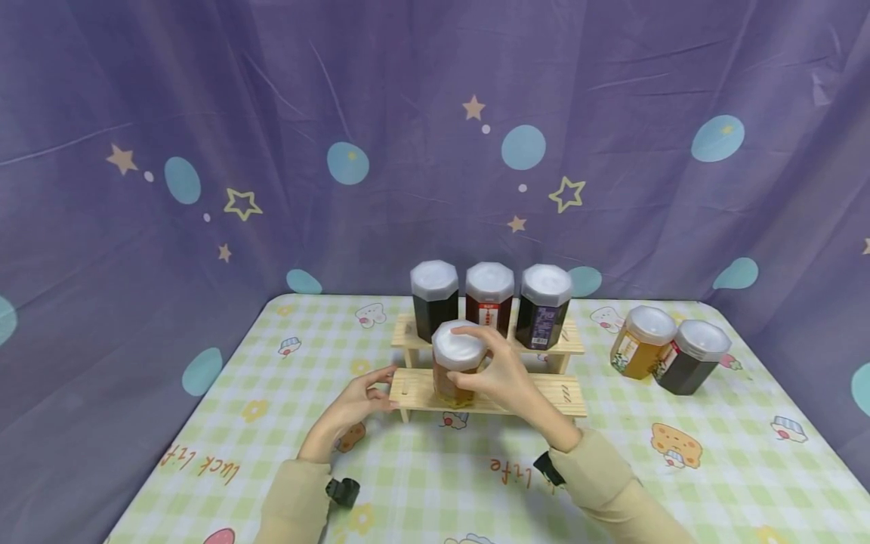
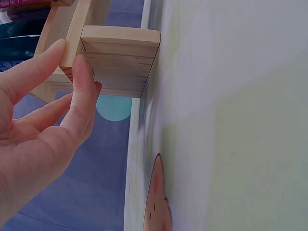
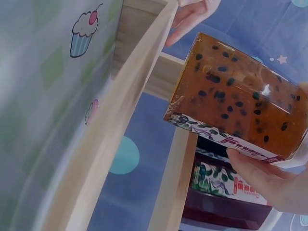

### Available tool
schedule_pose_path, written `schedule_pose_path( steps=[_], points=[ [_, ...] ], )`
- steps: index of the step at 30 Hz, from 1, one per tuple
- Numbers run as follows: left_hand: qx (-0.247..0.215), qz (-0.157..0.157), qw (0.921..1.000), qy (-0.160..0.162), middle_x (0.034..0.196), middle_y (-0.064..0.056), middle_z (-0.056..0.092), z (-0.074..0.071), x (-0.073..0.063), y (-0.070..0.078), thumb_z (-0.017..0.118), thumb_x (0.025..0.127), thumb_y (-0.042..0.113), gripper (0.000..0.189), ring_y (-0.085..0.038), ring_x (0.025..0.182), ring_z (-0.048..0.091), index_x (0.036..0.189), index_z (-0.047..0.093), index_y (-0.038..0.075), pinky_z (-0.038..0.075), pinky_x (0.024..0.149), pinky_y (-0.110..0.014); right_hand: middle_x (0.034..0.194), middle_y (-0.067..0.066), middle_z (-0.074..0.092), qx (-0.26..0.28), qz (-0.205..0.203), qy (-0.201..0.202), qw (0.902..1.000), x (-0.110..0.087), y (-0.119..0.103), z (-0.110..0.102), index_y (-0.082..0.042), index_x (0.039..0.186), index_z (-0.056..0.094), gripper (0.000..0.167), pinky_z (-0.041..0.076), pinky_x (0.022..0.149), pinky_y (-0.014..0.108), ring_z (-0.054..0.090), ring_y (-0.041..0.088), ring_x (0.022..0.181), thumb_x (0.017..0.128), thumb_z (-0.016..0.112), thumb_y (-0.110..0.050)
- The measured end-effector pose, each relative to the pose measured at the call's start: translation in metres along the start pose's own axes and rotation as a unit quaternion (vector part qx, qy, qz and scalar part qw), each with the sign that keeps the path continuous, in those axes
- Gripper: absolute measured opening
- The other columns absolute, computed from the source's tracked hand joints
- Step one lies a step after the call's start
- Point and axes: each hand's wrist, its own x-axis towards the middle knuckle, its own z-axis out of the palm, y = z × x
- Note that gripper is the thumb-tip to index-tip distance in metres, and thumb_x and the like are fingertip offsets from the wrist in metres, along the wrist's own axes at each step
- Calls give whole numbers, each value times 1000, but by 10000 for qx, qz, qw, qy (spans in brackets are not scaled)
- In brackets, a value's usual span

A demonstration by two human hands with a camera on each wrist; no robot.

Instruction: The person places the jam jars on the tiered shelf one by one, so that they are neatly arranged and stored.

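Note:
A two-tier wooden shelf (image 1: 523, 391) stands on the table. At the left end of its lower step, my left hand (image 1: 355, 402) pinches the board's edge between thumb and fingers, as the left wrist view shows. My right hand (image 1: 506, 375) grips a clear jar of amber jam (image 3: 236, 91) with dark seeds, its white lid (image 1: 458, 346) uppermost. That jar is at the left half of the lower step, slightly tilted in the right wrist view; I cannot tell whether its base touches the board. On the upper step stand a black jar (image 1: 435, 302), a dark red jar (image 1: 489, 295) and a purple-labelled jar (image 1: 544, 306).
To the right of the shelf, an amber jar (image 1: 639, 344) and a dark jar (image 1: 689, 359) stand side by side on the table. A green checked cloth (image 1: 272, 438) covers the table, and a purple curtain (image 1: 421, 91) hangs behind it.

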Motion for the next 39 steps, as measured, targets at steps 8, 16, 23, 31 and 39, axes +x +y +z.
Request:
schedule_pose_path(
  steps=[8,16,23,31,39],
  points=[
    [56,14,10000,7,124,-27,37,-1,0,-2,61,80,-1,66,-20,84,58,136,27,-5,48,73,-37,109,8,55,-56,-245,30,9997,3,1,10,-9,109,58,53,46,67,25,52,18,89,60,78,-8],
    [96,66,9999,-53,124,-27,37,-1,0,-2,61,80,0,66,-20,83,59,136,26,-7,49,72,-34,106,11,55,119,-187,-64,9997,6,2,21,-8,110,58,55,47,69,27,53,21,88,60,79,-5],
    [101,78,9999,-62,124,-27,37,-2,1,-3,62,80,2,66,-19,82,59,136,26,-6,49,73,-38,102,18,55,120,-155,-61,9998,7,-19,23,1,107,58,52,48,66,30,52,25,84,59,76,3],
    [80,102,9999,-96,124,-27,37,-2,1,-4,61,80,2,66,-20,84,59,136,26,-6,48,74,-39,109,15,53,137,-58,-210,9997,9,-7,31,-4,111,58,53,47,67,30,53,25,89,62,77,-1],
    [85,102,9999,-98,124,-27,37,-2,2,-4,61,80,1,66,-21,84,59,136,26,-6,49,73,-34,110,10,53,66,-59,-251,9996,11,7,37,-12,112,57,52,48,72,32,54,22,93,64,77,-10]
  ],
)
